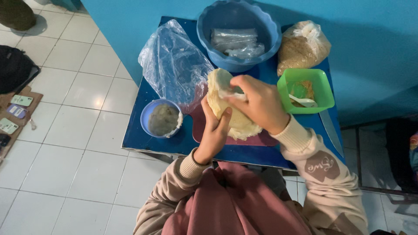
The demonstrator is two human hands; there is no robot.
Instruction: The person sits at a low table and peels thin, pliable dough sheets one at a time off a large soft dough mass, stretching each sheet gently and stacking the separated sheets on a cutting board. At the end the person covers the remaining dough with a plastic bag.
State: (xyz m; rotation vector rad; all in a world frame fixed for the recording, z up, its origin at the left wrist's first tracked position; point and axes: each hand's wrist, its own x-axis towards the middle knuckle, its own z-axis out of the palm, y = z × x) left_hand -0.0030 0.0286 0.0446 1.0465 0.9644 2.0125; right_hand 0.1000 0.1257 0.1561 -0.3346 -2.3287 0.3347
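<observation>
Your left hand point(216, 130) comes up from the near edge of the small blue table point(135, 130), wrist low, palm turned inward. It cups the near-left side of the pale flat round of dough point(217, 85), thumb lying across its face and fingers out of sight behind it. So that hand is closed on the dough from below.

Your right hand point(259, 102) reaches in from the right, forearm slanting over the table's near right corner, knuckles toward you. Its fingertips point(235, 93) are pinched together on the dough's upper middle, where a small fold or flap shows.

The dough is held tilted above the dark red board point(198, 126) at the middle of the near edge. Its long axis runs from the far-left top down to the near right. The lower end sits at or just over the board, though you cannot tell if it touches. Both hands are on it, the left carrying and the right working the top.

Just left of the board, near the table's near left corner, sits a small blue bowl point(150, 114) of greyish filling. To the right stands a green tub point(324, 93) with a white spoon point(303, 102).

Farther back lie a clear plastic bag point(172, 61), a big blue basin point(209, 39) and a bag of brown crumbs point(300, 45) at the far edge.
</observation>
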